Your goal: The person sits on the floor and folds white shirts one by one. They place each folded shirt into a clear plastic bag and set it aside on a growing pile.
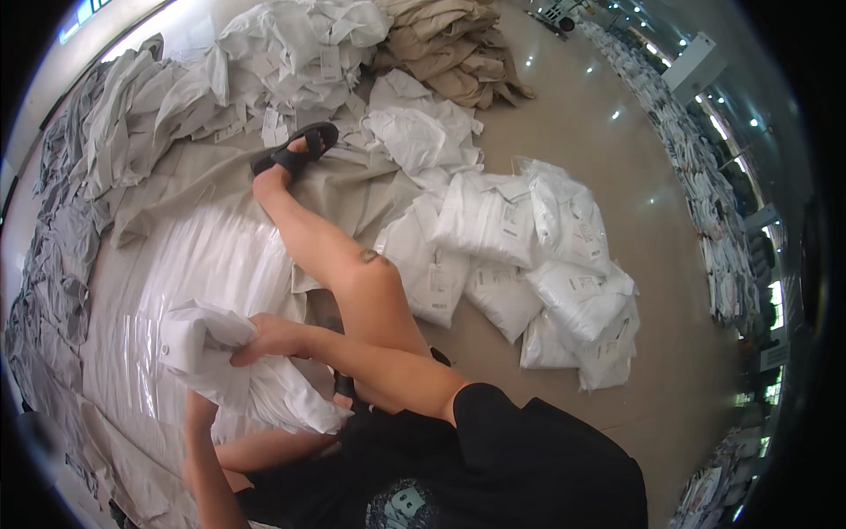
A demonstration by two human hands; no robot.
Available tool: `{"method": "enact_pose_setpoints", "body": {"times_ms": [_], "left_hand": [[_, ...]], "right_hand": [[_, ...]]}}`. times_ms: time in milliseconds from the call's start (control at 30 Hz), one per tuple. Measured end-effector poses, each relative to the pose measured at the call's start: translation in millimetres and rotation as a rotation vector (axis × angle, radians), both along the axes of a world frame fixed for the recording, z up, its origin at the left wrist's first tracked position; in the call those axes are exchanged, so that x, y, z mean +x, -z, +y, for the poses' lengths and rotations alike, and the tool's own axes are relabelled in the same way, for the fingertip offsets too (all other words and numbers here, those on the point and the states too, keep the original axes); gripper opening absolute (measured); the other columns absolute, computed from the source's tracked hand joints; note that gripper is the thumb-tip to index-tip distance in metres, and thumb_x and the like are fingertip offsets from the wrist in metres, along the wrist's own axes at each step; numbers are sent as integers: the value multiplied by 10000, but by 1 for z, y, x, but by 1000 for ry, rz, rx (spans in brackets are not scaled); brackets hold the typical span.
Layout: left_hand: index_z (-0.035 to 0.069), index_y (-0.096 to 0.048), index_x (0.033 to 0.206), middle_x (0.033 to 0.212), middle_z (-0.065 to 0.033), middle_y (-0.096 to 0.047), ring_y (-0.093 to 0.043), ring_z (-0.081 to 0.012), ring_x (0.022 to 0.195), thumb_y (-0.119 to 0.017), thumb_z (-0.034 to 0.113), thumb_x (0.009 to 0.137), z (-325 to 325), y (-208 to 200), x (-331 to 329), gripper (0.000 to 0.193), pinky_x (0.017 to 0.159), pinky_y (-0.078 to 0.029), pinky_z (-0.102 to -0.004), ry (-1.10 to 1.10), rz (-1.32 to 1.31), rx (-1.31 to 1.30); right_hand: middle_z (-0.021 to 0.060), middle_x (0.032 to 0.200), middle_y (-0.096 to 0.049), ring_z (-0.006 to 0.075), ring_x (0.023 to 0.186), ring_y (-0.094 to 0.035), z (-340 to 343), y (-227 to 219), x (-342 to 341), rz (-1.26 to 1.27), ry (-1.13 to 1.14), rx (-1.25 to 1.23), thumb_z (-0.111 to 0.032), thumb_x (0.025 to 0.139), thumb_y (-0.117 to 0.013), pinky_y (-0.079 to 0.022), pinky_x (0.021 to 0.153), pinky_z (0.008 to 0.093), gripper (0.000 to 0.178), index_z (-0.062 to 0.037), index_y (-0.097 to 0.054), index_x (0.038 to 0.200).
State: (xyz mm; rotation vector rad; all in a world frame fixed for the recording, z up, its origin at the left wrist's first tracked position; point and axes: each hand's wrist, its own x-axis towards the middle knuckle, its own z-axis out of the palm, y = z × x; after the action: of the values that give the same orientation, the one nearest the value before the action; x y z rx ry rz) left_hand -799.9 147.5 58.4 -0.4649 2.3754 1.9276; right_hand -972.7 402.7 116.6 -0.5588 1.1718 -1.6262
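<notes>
A white shirt (207, 357), folded and bunched, is held up in front of my lap, its collar end toward the left and loose cloth hanging to the right. My right hand (269, 338) is closed on its upper right side, fingers wrapped over the cloth. From below, my left hand (202, 407) reaches up under the shirt; only the wrist and back of it show, and the fingers are hidden by the cloth. Under and beyond the shirt lies a wide layer of clear plastic bags (207, 260) on a beige cloth (167, 198).
Bagged white shirts (485, 216) are piled to the right of my bent leg. White shirts (282, 62) lie heaped at the back, beside tan garments (449, 44). Grey garments (53, 256) line the left side. Long stacks of packed clothes (696, 194) run along the far right.
</notes>
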Motion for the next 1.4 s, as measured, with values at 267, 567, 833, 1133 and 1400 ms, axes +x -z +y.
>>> {"method": "enact_pose_setpoints", "body": {"times_ms": [267,567,833,1133,1400], "left_hand": [[-47,-724,1247,1176,-176,-793,-748,-264,1133,-701,95,937,24,-50,-13,342,971,-560,-404,101,90,-367],[-3,-731,1204,926,-7,-727,-640,-98,723,-665,71,956,15,-69,-9,267,603,-475,-258,-23,-179,175],[31,-734,1063,736,32,-571,-476,-62,575,-569,36,837,-57,-60,40,280,507,-356,-243,15,-506,-36],[-23,-728,1053,846,-125,-703,-670,-215,814,-735,103,869,-93,27,147,224,725,-535,-392,30,-49,-647],[71,-666,1050,749,-280,-648,-632,-506,687,-592,164,1094,-44,-1,86,127,578,-439,-560,-702,177,-1103]], "right_hand": [[67,1198,-764,171,1114,-692,-3,7,1,-67,89,2,-132,868,-862,-521,1023,341,433,8,-756,1264],[56,1189,-763,161,1095,-693,-8,14,2,-40,75,-33,-135,854,-866,-527,1008,337,448,14,-750,1260],[50,1150,-771,153,1081,-696,5,10,-8,-26,152,-37,-116,825,-882,-534,992,330,445,-6,-764,1239],[66,1111,-783,189,1023,-706,-18,13,8,150,-5,82,-167,808,-899,-543,954,347,435,-9,-785,1197],[50,1174,-783,150,1110,-690,-13,-31,40,337,-417,171,-118,796,-918,-543,1001,341,491,-49,-753,1253]]}}
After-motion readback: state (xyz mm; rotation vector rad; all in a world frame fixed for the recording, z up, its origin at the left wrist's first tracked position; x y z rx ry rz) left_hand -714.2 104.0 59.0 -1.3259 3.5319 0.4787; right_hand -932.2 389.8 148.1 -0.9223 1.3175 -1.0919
